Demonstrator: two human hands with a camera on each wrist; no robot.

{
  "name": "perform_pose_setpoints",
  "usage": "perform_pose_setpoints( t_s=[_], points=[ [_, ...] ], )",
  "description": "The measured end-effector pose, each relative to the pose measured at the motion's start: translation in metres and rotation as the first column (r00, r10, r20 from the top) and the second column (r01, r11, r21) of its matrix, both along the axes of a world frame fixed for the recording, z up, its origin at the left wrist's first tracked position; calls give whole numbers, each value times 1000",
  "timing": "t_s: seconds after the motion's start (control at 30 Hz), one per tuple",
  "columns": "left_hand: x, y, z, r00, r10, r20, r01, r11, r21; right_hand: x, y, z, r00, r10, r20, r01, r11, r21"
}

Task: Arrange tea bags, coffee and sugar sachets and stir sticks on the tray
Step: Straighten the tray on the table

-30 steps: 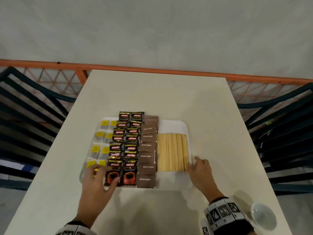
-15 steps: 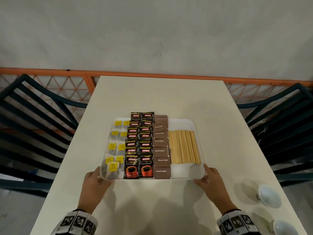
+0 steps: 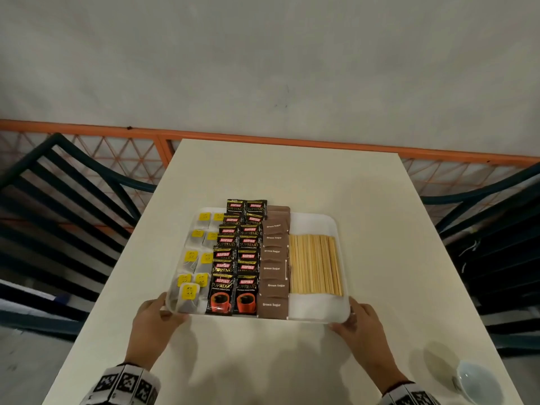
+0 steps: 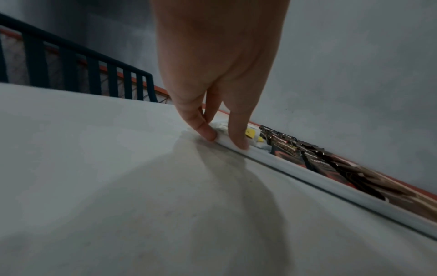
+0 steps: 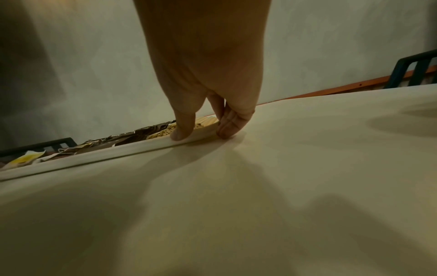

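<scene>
The white tray [image 3: 314, 223] lies on the cream table [image 3: 280, 176]. From left to right it carries yellow-tagged tea bags [image 3: 191, 255], black coffee sachets [image 3: 239, 254], brown sugar sachets [image 3: 273, 268] and a row of wooden stir sticks [image 3: 315, 264]. My left hand [image 3: 169, 309] pinches the tray's near-left corner, thumb on the rim [image 4: 307, 171]. At the near-right corner my right hand [image 3: 346, 317] pinches it the same way. In the wrist views the left hand [image 4: 224, 138] and the right hand [image 5: 201, 130] have the thumb on top and the fingers against the outer edge [image 5: 94, 155].
A small white bowl [image 3: 474, 381] stands on the table near the front right corner. Dark slatted chairs flank the table on the left [image 3: 58, 200] and on the right [image 3: 496, 214]. An orange railing [image 3: 263, 138] runs behind the far edge, before a grey wall.
A second ago my left hand lay over the nearest sachets and my right hand touched the stir sticks. Both have since pulled back to the tray's near corners and taken hold of its rim.
</scene>
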State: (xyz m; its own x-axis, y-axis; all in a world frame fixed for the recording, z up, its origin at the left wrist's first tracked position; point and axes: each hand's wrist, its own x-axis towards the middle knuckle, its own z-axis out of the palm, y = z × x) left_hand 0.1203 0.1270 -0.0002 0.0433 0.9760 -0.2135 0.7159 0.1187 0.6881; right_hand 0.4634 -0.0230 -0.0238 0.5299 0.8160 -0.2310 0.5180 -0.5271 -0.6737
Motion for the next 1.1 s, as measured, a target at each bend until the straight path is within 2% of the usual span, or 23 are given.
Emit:
perform_pose_setpoints(
  t_s=[0.1,0.2,0.33,0.6,0.73,0.9,1.1],
  points=[
    [3,17,-1,1000,-7,-9,7,1000,15,6,22,-8,999,13,35,-12,999,-30],
    [6,39,1,1000,-9,-22,10,1000,20,13,48,-20,985,68,157,-53,993,-103],
    [12,71,8,999,17,29,-16,999,-50,22,87,-28,961,110,254,-81,989,-122],
    [19,130,3,985,-24,174,57,981,-187,30,152,-11,982,72,175,-69,997,-22],
    [23,149,4,972,-94,214,132,977,-170,37,171,-9,973,112,200,-110,994,-20],
    [30,165,6,961,-74,268,122,978,-167,38,185,-9,973,111,200,-112,994,-8],
    [30,176,5,962,-56,266,106,979,-177,34,200,-3,966,88,241,-74,995,-69]
  ],
)
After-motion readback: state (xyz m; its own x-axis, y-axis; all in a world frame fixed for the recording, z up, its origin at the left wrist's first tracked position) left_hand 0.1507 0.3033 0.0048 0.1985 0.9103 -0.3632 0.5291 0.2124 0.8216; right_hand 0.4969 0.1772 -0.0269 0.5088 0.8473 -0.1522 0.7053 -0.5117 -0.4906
